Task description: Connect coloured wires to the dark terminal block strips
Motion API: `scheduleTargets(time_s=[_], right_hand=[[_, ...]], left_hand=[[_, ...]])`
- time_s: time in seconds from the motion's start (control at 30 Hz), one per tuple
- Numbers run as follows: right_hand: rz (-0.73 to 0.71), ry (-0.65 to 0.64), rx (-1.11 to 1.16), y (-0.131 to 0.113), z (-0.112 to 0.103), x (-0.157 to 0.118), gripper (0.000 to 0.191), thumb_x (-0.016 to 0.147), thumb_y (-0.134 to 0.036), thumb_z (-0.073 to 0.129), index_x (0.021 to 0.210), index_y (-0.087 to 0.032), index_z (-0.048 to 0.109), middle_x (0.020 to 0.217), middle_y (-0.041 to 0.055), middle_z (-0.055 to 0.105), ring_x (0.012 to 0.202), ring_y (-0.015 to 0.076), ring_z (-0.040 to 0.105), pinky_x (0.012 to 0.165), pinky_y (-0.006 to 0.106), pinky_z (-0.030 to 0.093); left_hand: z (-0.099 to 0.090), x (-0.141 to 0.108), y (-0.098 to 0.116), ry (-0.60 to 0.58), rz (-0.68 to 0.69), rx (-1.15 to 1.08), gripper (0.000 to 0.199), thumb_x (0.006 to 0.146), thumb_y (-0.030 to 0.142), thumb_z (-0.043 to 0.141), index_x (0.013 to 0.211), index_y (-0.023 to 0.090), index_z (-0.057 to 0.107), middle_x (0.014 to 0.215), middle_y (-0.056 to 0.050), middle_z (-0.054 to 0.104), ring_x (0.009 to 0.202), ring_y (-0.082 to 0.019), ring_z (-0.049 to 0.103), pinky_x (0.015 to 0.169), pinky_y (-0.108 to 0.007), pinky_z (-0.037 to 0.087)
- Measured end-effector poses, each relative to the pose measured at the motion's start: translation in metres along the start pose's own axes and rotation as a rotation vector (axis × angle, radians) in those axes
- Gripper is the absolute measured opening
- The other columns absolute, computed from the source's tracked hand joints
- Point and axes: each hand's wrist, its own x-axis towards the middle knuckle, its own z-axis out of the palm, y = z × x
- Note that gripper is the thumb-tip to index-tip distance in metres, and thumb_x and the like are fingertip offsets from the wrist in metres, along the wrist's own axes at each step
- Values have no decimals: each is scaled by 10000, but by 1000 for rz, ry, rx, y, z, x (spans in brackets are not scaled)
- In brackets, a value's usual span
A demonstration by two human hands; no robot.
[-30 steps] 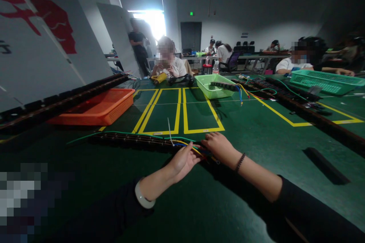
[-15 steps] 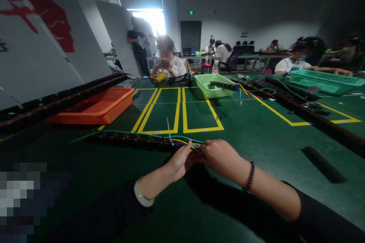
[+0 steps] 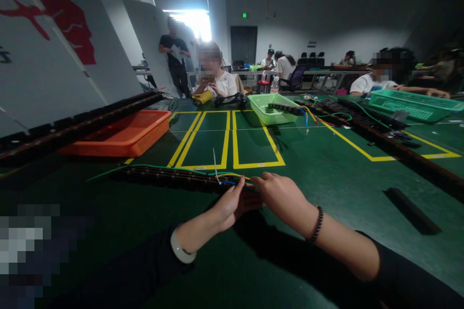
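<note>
Long black segmented strip lies on the green tabletop, thin yellow and blue wires running to the bare left hand and bare right hand — can't tell if either's really clamped, contact's hidden. A hard tug could probably pull the strip askew.

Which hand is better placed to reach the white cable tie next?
Probably the left hand: it is nearer to the white cable tie, while the right hand is farther along the wires.
</note>
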Motion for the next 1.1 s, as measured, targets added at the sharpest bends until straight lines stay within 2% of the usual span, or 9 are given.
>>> scheduleTargets(time_s=[0.17,0.3,0.4,0.57,0.73,0.83,0.97,1.1], right_hand=[[-33,-54,80,13,4,4,361,828,-71,462,1123,-220,606,909,70,634,777,176,630,668,256,465],[-91,-120,173,21,9,8,297,850,-112,467,1055,-205,659,893,83,665,801,169,639,681,232,443],[-91,-139,203,26,14,11,263,883,-185,458,1001,-233,688,839,72,684,763,172,645,627,231,421],[-72,-152,248,32,22,14,261,901,-267,462,1041,-275,682,855,68,699,735,161,639,593,225,393],[-61,-205,224,34,15,13,246,866,-238,484,989,-248,697,842,74,697,730,169,639,596,230,406],[-28,-173,269,35,1,9,266,863,-191,456,974,-229,695,871,73,695,800,172,640,655,236,429],[23,-69,324,37,-9,8,249,883,-201,443,992,-194,667,945,72,682,867,168,625,735,247,432],[52,-40,370,39,-6,13,211,894,-236,461,929,-169,658,900,71,676,799,152,615,672,239,418]], left_hand=[[1,-4,2,-2,-2,13,219,885,320,492,909,121,580,804,-85,674,718,-185,657,820,-401,501],[2,-4,4,-44,-41,11,239,911,274,420,926,105,588,844,-119,684,752,-192,665,801,-373,505],[2,-4,5,-48,-72,8,262,914,263,393,891,97,595,812,-122,686,731,-182,664,783,-346,506],[1,-4,6,-64,-85,21,300,911,267,384,867,72,607,779,-141,686,733,-184,665,797,-338,499],[1,-4,7,-72,-76,26,317,919,265,368,875,62,608,799,-153,692,761,-197,674,799,-341,501],[2,-5,7,-66,-74,19,322,922,261,362,866,65,611,807,-148,695,776,-200,677,801,-340,505],[3,-5,8,-49,-75,-1,317,922,273,370,854,84,615,821,-131,697,781,-196,677,822,-345,501],[2,-4,8,-65,-81,-2,309,914,289,403,852,77,617,834,-143,691,756,-186,671,805,-333,501]])
